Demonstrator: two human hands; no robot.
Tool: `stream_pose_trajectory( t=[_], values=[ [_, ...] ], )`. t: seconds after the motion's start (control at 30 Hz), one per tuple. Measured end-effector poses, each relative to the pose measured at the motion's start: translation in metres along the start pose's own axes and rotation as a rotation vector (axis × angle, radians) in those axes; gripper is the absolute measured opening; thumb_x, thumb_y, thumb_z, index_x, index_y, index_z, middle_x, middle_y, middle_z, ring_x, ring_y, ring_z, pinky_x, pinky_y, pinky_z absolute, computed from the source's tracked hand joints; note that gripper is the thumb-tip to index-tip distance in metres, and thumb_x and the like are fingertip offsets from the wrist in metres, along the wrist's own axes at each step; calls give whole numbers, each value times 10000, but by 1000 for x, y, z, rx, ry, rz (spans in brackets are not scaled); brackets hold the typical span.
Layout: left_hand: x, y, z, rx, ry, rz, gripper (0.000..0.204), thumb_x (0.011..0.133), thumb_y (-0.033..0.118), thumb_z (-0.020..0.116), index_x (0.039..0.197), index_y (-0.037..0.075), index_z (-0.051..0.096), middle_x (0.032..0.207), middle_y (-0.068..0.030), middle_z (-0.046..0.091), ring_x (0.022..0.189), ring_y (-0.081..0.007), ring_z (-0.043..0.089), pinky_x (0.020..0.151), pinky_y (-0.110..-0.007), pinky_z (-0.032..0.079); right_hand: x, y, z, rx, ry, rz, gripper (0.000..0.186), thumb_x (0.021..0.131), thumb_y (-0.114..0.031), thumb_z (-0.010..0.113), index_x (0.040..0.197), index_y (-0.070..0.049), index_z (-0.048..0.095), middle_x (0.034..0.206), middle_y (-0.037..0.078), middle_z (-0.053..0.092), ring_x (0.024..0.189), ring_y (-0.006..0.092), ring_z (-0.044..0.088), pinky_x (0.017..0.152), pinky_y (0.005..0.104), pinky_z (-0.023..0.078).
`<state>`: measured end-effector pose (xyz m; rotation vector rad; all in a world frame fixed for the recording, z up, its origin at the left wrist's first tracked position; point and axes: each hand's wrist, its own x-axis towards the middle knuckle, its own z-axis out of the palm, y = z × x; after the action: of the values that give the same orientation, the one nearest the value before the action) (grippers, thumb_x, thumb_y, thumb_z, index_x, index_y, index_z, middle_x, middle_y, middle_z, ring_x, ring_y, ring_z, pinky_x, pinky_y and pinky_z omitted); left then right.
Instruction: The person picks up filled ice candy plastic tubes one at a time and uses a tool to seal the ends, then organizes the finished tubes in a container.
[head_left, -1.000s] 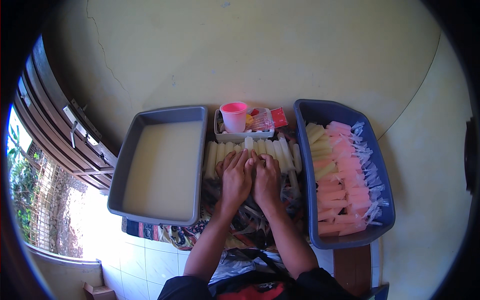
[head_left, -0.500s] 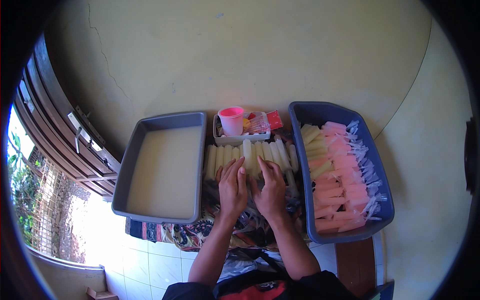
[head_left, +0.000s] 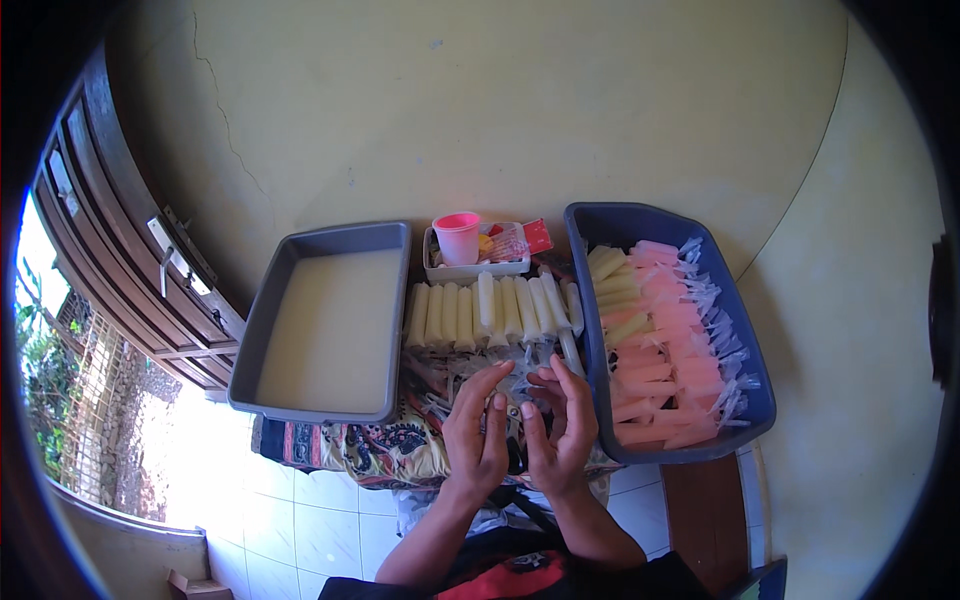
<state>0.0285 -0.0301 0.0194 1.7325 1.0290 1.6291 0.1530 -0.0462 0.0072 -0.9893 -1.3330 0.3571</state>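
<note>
Above the cloth's near part my left hand [head_left: 478,430] and my right hand [head_left: 560,425] face each other a little apart. Both are open with loosely bent fingers, and I see nothing held in them. Just beyond my fingertips lies a row of pale yellow liquid-filled plastic tubes [head_left: 463,315], side by side. One tube [head_left: 487,300] rests on top of that row. Their clear plastic tails [head_left: 470,372] point toward me, partly hidden by my hands. Another pale tube [head_left: 571,353] lies at the row's right end, against the right tub.
Left stands a grey tub [head_left: 245,345] of milky liquid [head_left: 330,330]. The right blue-grey tub [head_left: 750,330] holds pink tubes [head_left: 650,372] and several yellow ones [head_left: 612,285]. Behind the row sits a white basket [head_left: 480,270] with a pink cup [head_left: 458,240]. A patterned cloth [head_left: 400,450] covers the table.
Both hands have drawn back toward me from the row of tubes, uncovering its near ends and tails. The view has shifted slightly.
</note>
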Motion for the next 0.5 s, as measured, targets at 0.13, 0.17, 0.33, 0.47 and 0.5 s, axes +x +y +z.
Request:
stream_pose_trajectory(
  t=[0.13, 0.17, 0.33, 0.47, 0.5],
  values=[
    [-5, 12, 1, 1, -11, 42, 321, 1094, 38, 574, 1386, -24, 693, 1334, -258, 724, 1254, -408, 711, 1099, -447, 531, -6, -5, -9, 41, 43, -7, 573, 1038, -56, 693, 1573, 44, 512, 1376, 200, 620, 1243, 284, 701, 1017, 395, 610],
    [-4, 15, 2, 1, -19, 47, 323, 1093, 33, 575, 1387, -26, 691, 1337, -258, 723, 1257, -409, 710, 1099, -448, 531, -6, -6, -12, 86, 60, 1, 578, 1039, -49, 694, 1576, 48, 505, 1404, 197, 601, 1260, 284, 692, 1037, 400, 601],
    [0, 26, 12, -29, -45, 45, 323, 1092, 26, 576, 1392, -28, 685, 1350, -262, 718, 1263, -413, 711, 1092, -446, 536, -1, -19, -24, 245, 89, 66, 608, 1044, -27, 685, 1603, 56, 459, 1484, 191, 548, 1329, 274, 653, 1126, 407, 551],
    [18, 35, 39, -65, -90, 115, 327, 1105, 39, 555, 1398, -29, 682, 1341, -248, 725, 1234, -374, 722, 1071, -419, 537, 16, -32, -48, 350, 93, 136, 645, 1063, -22, 666, 1641, 50, 387, 1511, 186, 534, 1414, 271, 591, 1201, 408, 489],
    [24, 36, 48, -70, -89, 152, 332, 1113, 51, 535, 1396, -36, 685, 1321, -230, 735, 1199, -336, 731, 1054, -395, 533, 23, -34, -56, 356, 81, 142, 659, 1068, -21, 661, 1652, 47, 363, 1521, 187, 528, 1438, 272, 571, 1218, 408, 473]
  ],
)
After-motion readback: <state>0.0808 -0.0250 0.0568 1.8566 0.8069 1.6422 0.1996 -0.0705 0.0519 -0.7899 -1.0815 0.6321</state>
